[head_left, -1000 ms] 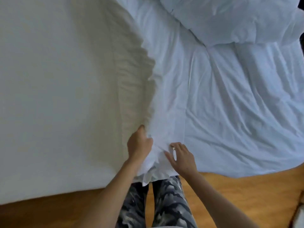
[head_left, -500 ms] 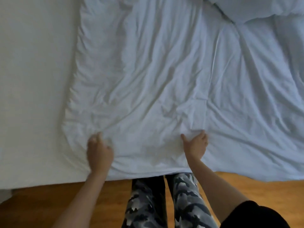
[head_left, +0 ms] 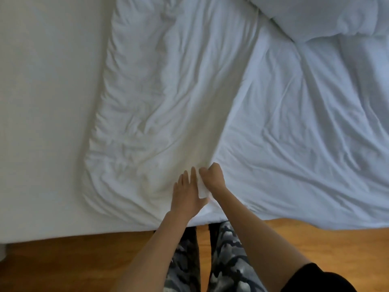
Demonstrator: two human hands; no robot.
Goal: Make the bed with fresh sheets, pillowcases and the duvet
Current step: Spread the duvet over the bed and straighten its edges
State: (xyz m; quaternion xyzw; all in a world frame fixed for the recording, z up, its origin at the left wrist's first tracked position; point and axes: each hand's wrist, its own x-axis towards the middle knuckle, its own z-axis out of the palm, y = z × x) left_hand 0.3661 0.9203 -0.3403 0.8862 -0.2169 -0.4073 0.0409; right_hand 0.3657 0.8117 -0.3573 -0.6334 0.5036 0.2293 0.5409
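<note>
The person stands at the bed's edge, spreading the fresh sheet (head_left: 189, 91) over the bare mattress (head_left: 48, 102). The left hand (head_left: 187, 192) lies flat on the cloth, fingers straight and together, pressing it down and holding nothing. Just beside it, touching or nearly so, the right hand (head_left: 212, 178) is curled into a fist, pinching a fold of the sheet between the two hands. The sheet runs away from both hands across the bed, rumpled, its gathered edge stopping well short of the far left of the left hand, where the mattress is uncovered.

I'd say this is early: the sheet is only partly drawn out. The next move probably calls for pulling that edge leftward and over the mattress side.

Beyond the right hand, up and away, the puffy duvet (head_left: 326, 15) sits heaped. Below the hands is a wooden floor (head_left: 84, 264).
</note>
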